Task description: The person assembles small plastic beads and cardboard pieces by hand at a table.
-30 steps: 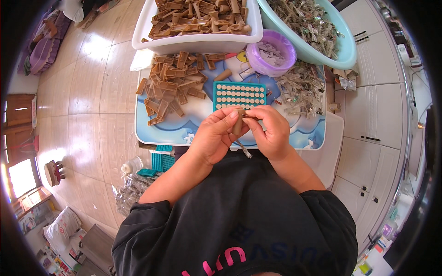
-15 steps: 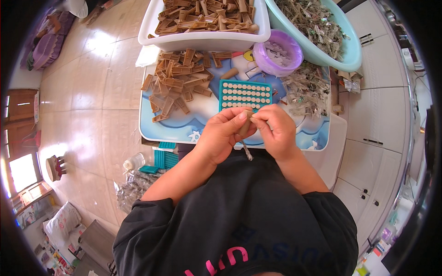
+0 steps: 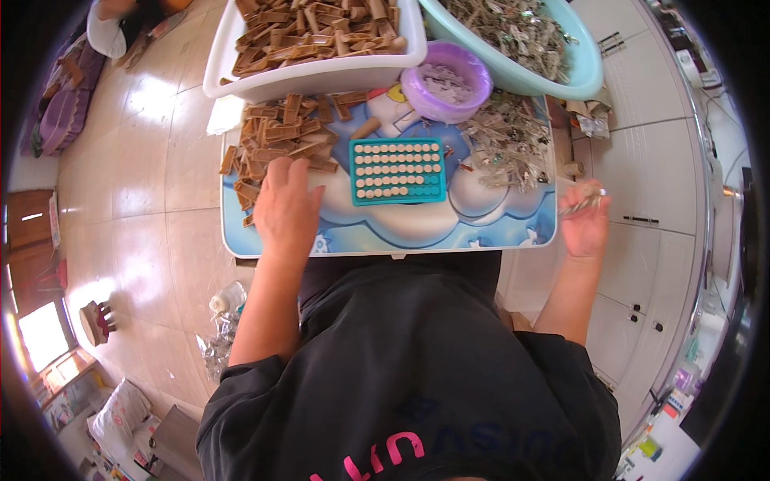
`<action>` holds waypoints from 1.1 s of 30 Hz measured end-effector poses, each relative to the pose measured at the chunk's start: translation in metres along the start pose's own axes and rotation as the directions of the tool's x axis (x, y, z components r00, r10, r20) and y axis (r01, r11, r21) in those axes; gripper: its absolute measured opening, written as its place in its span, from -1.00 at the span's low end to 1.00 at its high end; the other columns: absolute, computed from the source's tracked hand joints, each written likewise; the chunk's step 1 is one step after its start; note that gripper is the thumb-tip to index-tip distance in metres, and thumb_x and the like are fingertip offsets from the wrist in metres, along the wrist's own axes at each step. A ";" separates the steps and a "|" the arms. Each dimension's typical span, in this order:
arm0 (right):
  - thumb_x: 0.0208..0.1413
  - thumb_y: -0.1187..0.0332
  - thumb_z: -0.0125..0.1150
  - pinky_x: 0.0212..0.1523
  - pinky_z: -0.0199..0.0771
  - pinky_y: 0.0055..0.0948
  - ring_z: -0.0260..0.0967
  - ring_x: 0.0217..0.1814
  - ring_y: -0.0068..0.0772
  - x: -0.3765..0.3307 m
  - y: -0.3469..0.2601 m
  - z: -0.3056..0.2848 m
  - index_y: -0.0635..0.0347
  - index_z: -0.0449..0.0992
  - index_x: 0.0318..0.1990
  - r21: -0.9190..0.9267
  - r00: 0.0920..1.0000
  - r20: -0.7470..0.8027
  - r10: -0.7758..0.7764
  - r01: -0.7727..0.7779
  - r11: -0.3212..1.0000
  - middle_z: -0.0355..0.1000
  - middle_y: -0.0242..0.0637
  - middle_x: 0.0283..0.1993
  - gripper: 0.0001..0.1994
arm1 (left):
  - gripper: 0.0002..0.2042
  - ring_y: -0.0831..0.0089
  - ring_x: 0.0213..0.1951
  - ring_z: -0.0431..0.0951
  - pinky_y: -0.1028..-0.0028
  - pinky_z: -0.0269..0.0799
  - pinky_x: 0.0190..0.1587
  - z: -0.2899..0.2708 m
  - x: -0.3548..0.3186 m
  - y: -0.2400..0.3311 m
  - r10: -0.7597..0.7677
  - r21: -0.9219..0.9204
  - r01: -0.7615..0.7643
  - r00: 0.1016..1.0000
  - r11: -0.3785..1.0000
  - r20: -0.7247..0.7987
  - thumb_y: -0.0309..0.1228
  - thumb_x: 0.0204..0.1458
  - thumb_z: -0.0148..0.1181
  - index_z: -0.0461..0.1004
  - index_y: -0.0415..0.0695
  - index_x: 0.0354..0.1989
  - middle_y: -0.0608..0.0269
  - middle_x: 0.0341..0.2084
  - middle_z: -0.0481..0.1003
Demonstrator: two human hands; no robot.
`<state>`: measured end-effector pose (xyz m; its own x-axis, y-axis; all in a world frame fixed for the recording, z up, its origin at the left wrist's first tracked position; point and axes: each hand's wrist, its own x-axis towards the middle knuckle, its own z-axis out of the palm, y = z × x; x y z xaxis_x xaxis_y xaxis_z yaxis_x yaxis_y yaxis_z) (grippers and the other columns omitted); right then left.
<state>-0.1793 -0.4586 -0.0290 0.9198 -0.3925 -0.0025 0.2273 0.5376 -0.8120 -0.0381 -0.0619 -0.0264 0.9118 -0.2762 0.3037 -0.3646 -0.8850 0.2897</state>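
L hand (image 3: pixel 285 208) over brown pieces (image 3: pixel 273 128), grip can't tell; R hand (image 3: pixel 585 228) clamped on clear-wrapped strip (image 3: pixel 579 206) (blk tee (image 3: pixel 385 361) w/ pink lettering (image 3: pixel 374 459)).

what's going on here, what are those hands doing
The left hand is at a pile of brown pieces on the table; whether it grips one is hidden. The right hand, out past the table's right edge, holds a twisted greyish strip. Between them sits a teal tray of pale round pieces, with unfilled spots at its lower right.
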 end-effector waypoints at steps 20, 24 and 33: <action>-0.03 0.47 0.21 -0.31 0.34 -0.56 0.34 -0.33 -0.51 -0.014 0.043 0.017 0.19 0.50 -0.33 -0.960 0.885 0.036 -0.465 0.160 0.231 0.39 -0.37 -0.38 -0.91 | -0.92 0.59 -0.45 0.40 0.57 0.30 -0.35 -0.055 0.005 0.022 0.461 -0.811 0.330 0.691 0.483 0.556 -0.60 -0.08 0.05 0.42 -0.24 -0.38 0.27 -0.51 0.42; -0.22 0.43 0.31 -0.26 0.34 -0.33 0.32 -0.30 -0.19 0.015 0.069 0.105 0.18 0.51 -0.35 -0.813 0.802 0.578 -0.155 0.549 -0.192 0.39 -0.27 -0.35 -0.80 | -0.89 0.57 -0.44 0.41 0.55 0.31 -0.37 -0.037 -0.018 0.055 0.713 -0.798 0.430 0.386 0.423 0.586 -0.57 -0.06 0.04 0.42 -0.20 -0.33 0.28 -0.51 0.40; -0.19 0.38 0.29 -0.29 0.31 -0.31 0.32 -0.31 -0.23 0.046 0.084 0.099 0.12 0.52 -0.41 -0.829 0.805 0.555 -0.210 0.516 -0.216 0.40 -0.34 -0.43 -0.87 | -0.64 0.54 -0.19 0.43 0.55 0.35 -0.09 -0.028 -0.027 0.053 0.668 -0.543 0.840 0.419 -0.028 0.615 -0.63 0.05 0.06 0.31 -0.19 0.06 0.22 -0.07 0.37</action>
<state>-0.0866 -0.3573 -0.0396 0.8703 -0.0141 0.4924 0.1600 -0.9373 -0.3097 -0.0872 -0.0906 0.0058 0.2550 -0.9374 -0.2371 0.6733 -0.0038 0.7394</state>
